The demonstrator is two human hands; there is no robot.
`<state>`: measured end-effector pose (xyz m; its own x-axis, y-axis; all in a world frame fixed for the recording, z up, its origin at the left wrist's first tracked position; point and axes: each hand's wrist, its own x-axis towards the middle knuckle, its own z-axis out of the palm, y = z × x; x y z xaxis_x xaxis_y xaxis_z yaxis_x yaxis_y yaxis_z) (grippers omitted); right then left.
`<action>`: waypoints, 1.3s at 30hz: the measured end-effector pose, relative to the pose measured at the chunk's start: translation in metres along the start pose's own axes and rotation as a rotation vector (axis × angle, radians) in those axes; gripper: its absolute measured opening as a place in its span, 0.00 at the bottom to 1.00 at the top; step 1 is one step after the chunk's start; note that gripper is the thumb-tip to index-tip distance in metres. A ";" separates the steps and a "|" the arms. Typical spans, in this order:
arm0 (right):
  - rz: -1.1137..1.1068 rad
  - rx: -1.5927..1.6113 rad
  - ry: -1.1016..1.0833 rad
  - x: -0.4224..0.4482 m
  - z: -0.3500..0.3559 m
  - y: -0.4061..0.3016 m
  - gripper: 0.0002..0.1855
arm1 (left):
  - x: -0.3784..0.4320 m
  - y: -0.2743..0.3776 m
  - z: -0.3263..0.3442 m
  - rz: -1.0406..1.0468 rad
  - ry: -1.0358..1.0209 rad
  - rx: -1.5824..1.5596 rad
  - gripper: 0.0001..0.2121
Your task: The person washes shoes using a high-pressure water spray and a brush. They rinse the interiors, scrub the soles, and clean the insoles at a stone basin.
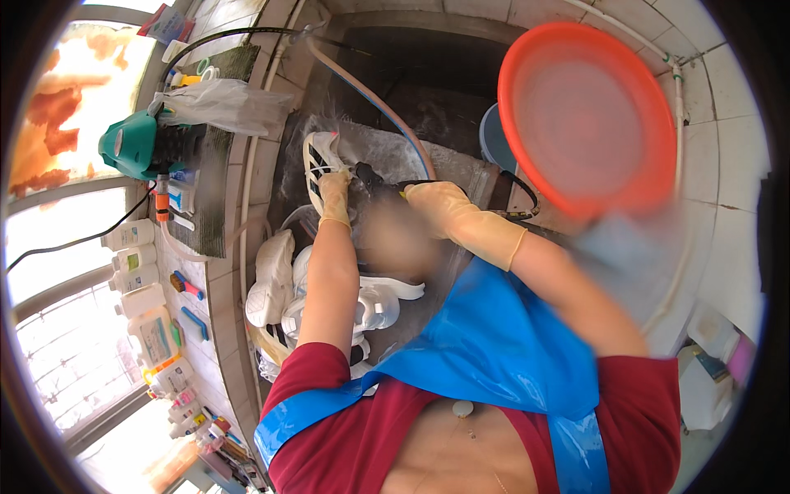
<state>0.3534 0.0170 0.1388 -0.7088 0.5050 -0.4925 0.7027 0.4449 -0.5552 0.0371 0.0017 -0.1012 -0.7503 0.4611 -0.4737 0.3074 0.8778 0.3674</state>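
My left hand [335,192], in a pale yellow rubber glove, grips a white sneaker with black stripes [316,162] over the wet floor of a wash area. My right hand [439,200], gloved alike, is closed around a spray gun [369,177] whose dark nozzle points toward the shoe. White spray and wetness spread over the grey stone slab [392,148] beyond them. Several white shoes [271,278] lie in a heap beside and beneath my left forearm. A blurred patch hides part of the area under my right hand.
A large red basin [586,117] stands at the upper right, beside a blue-grey bucket [495,139]. A hose [382,105] crosses the slab. On the tiled ledge at left are a green pump [129,145], plastic bottles [133,259] and brushes [187,285].
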 end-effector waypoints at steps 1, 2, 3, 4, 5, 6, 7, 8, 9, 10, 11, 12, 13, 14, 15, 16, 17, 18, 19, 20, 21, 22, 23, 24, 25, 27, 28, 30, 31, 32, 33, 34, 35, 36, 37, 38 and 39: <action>-0.012 0.011 0.007 0.001 0.004 0.002 0.15 | -0.003 0.002 0.001 -0.030 0.006 0.031 0.19; -0.024 0.021 0.013 0.003 0.011 0.004 0.15 | -0.006 0.002 -0.001 0.017 -0.013 0.001 0.16; -0.054 0.027 0.012 0.003 0.015 0.000 0.16 | -0.003 -0.013 -0.009 0.053 -0.018 -0.034 0.13; -0.040 0.044 0.030 0.000 0.009 -0.002 0.17 | 0.003 -0.024 -0.016 0.100 -0.026 -0.069 0.11; -0.031 0.060 0.045 -0.002 0.001 -0.003 0.18 | 0.007 -0.037 -0.026 0.199 -0.031 -0.093 0.11; -0.036 0.083 0.055 -0.004 -0.005 -0.006 0.19 | 0.013 -0.054 -0.041 0.295 -0.029 -0.111 0.10; -0.051 0.087 0.039 -0.009 -0.014 -0.011 0.20 | 0.016 -0.072 -0.058 0.387 -0.026 -0.127 0.10; 0.033 0.091 0.025 -0.011 -0.017 0.009 0.20 | -0.007 -0.031 -0.045 0.262 -0.126 -0.175 0.11; 0.060 0.091 0.014 -0.016 -0.023 0.016 0.21 | -0.027 -0.010 -0.057 0.123 -0.170 -0.218 0.13; 0.007 0.088 0.038 -0.019 -0.025 0.010 0.21 | -0.023 -0.024 -0.087 0.179 -0.027 -0.007 0.13; -0.014 0.102 0.064 -0.023 -0.026 0.012 0.21 | -0.022 -0.029 -0.110 0.200 -0.030 0.027 0.12; -0.029 0.119 0.095 -0.029 -0.026 0.015 0.22 | -0.022 -0.029 -0.130 0.236 -0.031 0.113 0.12; -0.039 0.137 0.122 -0.030 -0.030 0.013 0.22 | -0.025 -0.025 -0.147 0.270 -0.038 0.199 0.11; 0.043 0.167 -0.014 -0.032 -0.038 0.010 0.32 | -0.032 -0.021 -0.156 0.340 0.024 0.250 0.10; 0.057 0.158 -0.008 -0.032 -0.038 0.013 0.31 | -0.042 0.000 -0.158 0.429 0.077 0.299 0.09; 0.048 0.146 -0.015 -0.031 -0.035 0.012 0.31 | -0.051 0.001 -0.163 0.494 0.144 0.349 0.08; 0.043 0.135 -0.020 -0.029 -0.032 0.010 0.31 | -0.047 -0.006 -0.158 0.595 0.183 0.267 0.07; 0.015 0.124 -0.042 -0.026 -0.030 0.002 0.31 | -0.042 -0.023 -0.155 0.683 0.236 0.189 0.06; 0.016 0.114 -0.061 -0.025 -0.028 0.001 0.31 | -0.044 -0.023 -0.145 0.785 0.268 0.102 0.06; 0.017 0.104 -0.079 -0.023 -0.026 0.001 0.30 | -0.051 -0.025 -0.132 0.830 0.352 0.105 0.06; 0.006 0.085 -0.051 -0.022 -0.023 0.002 0.28 | -0.060 -0.023 -0.116 0.808 0.452 0.144 0.05; -0.004 0.067 -0.028 -0.021 -0.016 0.007 0.26 | -0.074 -0.024 -0.097 0.820 0.604 0.058 0.06; -0.017 0.048 -0.002 -0.020 -0.013 0.011 0.24 | -0.088 -0.023 -0.078 0.827 0.761 -0.030 0.08; -0.012 0.055 -0.005 -0.019 -0.014 0.012 0.24 | -0.101 -0.025 -0.060 0.604 0.776 -0.179 0.10; -0.011 0.063 -0.015 -0.020 -0.015 0.011 0.24 | -0.115 -0.033 -0.040 0.371 0.785 -0.321 0.13; -0.032 0.068 -0.025 -0.022 -0.019 0.001 0.24 | -0.127 -0.054 0.000 -0.042 0.779 -0.594 0.27; 0.011 0.076 -0.016 -0.024 -0.020 0.011 0.24 | -0.144 -0.028 0.010 -0.291 0.481 -0.905 0.31; 0.032 0.083 -0.008 -0.025 -0.025 0.015 0.24 | -0.156 -0.001 0.007 -0.564 0.212 -1.195 0.38; 0.027 0.084 -0.013 -0.026 -0.027 0.014 0.24 | -0.151 0.003 0.007 -0.592 0.253 -1.198 0.41; 0.023 0.085 -0.016 -0.028 -0.028 0.012 0.24 | -0.145 0.007 0.007 -0.620 0.292 -1.201 0.44; -0.004 0.088 -0.009 -0.029 -0.029 0.005 0.24 | -0.125 -0.016 0.006 -0.438 0.470 -0.915 0.52; 0.003 0.099 0.001 -0.030 -0.028 0.008 0.24 | -0.122 -0.010 0.001 -0.457 0.467 -0.723 0.51; 0.010 0.109 0.011 -0.029 -0.027 0.012 0.24 | -0.119 -0.002 -0.004 -0.471 0.463 -0.530 0.50; -0.023 0.084 0.023 -0.028 -0.022 0.013 0.24 | -0.110 -0.011 -0.007 -0.452 0.605 -0.484 0.32; -0.024 0.090 0.015 -0.028 -0.023 0.014 0.24 | -0.102 -0.018 -0.013 -0.265 0.575 -0.377 0.26; -0.026 0.095 0.006 -0.028 -0.023 0.014 0.24 | -0.094 -0.027 -0.023 -0.079 0.543 -0.268 0.20; -0.019 0.101 -0.005 -0.030 -0.023 0.015 0.24 | -0.092 -0.029 -0.029 0.105 0.498 -0.157 0.14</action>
<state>0.3861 0.0257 0.1607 -0.7222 0.4936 -0.4846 0.6798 0.3769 -0.6291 0.0803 -0.0698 -0.0446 -0.9189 0.3946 -0.0040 0.3338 0.7825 0.5256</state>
